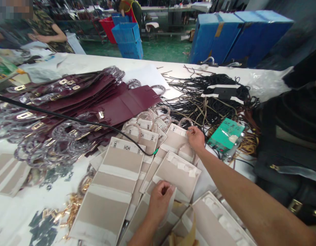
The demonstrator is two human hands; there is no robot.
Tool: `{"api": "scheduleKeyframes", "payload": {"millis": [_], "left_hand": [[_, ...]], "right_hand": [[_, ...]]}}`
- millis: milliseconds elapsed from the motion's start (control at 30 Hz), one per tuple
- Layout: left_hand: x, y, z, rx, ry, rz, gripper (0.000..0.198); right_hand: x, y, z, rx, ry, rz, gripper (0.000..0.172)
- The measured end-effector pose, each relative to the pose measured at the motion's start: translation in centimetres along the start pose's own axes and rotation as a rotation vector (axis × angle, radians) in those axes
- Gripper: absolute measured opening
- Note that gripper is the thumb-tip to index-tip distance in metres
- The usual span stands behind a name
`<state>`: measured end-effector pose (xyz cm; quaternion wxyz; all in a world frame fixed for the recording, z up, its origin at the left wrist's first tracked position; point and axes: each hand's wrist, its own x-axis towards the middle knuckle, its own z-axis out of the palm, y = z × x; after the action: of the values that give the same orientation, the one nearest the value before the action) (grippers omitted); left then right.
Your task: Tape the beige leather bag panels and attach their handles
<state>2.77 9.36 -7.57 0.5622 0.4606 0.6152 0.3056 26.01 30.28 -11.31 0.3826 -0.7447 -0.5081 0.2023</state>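
Several beige panels (104, 201) lie overlapped on the white counter (6, 215), and the person's 2 hands are busy among them. From where I stand, the left hand (160, 196) has its fingers curled together, seemingly pinching a thin pale strip (170, 205) above the nearer panels. The right hand (197, 137) reaches farther out, fingers bent at the edge of a far panel (172, 136); whether they grip it, I can't tell. I'd judge the work only partway along: some panels bear small metal fittings at 1 end, and looped handles (132, 132) show among the farther ones, yet I see no handle on the big panel at the left. Loose gold pieces (69, 209) and dark flat parts (42, 227) lie beside it, which suggests fitting left to do. Beyond, the heaped burgundy pieces (129, 104), with handles and gold clasps among them, look further advanced.
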Motion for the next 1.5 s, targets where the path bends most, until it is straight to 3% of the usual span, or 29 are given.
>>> {"api": "scheduleKeyframes", "payload": {"millis": [100, 200, 300, 333, 400, 500, 567, 667, 800, 900, 1000, 1100, 1267, 1367, 1500], "left_hand": [[-0.5, 0.9, 0.1, -0.022, 0.039, -0.031, 0.036], [-1.0, 2.3, 0.3, -0.054, 0.102, -0.088, 0.045], [-1.3, 3.5, 0.3, -0.069, 0.151, -0.088, 0.05], [-1.4, 3.8, 0.3, -0.075, 0.16, -0.083, 0.052], [-1.5, 4.3, 0.3, -0.093, 0.177, -0.073, 0.055], [-1.9, 4.7, 0.6, -0.131, 0.194, -0.061, 0.057], [-2.3, 5.0, 0.9, -0.172, 0.182, -0.063, 0.056], [-3.2, 5.6, 1.1, -0.261, 0.086, -0.093, 0.051], [-3.9, 6.2, 0.6, -0.354, -0.072, 0.007, 0.062], [-3.8, 6.2, 0.2, -0.302, -0.128, 0.061, 0.047], [-3.5, 5.9, 0.1, -0.161, -0.082, 0.07, 0.031], [-3.1, 5.6, 0.1, -0.041, -0.035, 0.106, 0.022], [-2.5, 5.7, -0.4, 0.105, -0.027, 0.182, 0.035], [-2.1, 6.0, -0.8, 0.223, -0.045, 0.29, 0.023], [-1.4, 6.3, -1.3, 0.437, 0.044, 0.378, 0.022]], "right_hand": [[-0.7, -0.5, -0.6, -0.065, -0.097, -0.132, 0.025], [-0.9, -1.3, -1.6, -0.195, -0.117, -0.083, 0.026], [-2.4, -2.6, -3.5, -0.099, -0.077, -0.065, 0.034], [-3.7, -3.1, -4.3, -0.007, -0.103, -0.094, 0.036], [-7.4, -4.2, -6.1, 0.212, -0.28, -0.139, 0.036], [-14.3, -5.8, -8.0, 0.451, -0.736, -0.072, 0.035], [-17.9, -6.5, -8.5, 0.51, -0.815, 0.02, 0.028], [-20.1, -7.0, -8.7, 0.57, -0.742, 0.134, 0.022], [-19.5, -7.1, -9.5, 0.574, -0.687, 0.085, 0.017], [-18.7, -7.0, -10.6, 0.401, -0.59, -0.071, 0.012], [-18.2, -7.1, -11.2, 0.253, -0.509, -0.243, 0.008], [-17.6, -7.3, -11.2, 0.217, -0.516, -0.309, 0.027], [-16.0, -8.2, -11.0, 0.05, -0.686, -0.403, 0.012], [-15.2, -8.9, -10.9, -0.098, -0.691, -0.519, 0.01], [-14.6, -9.3, -9.8, -0.182, -0.676, -0.624, 0.009]]}}
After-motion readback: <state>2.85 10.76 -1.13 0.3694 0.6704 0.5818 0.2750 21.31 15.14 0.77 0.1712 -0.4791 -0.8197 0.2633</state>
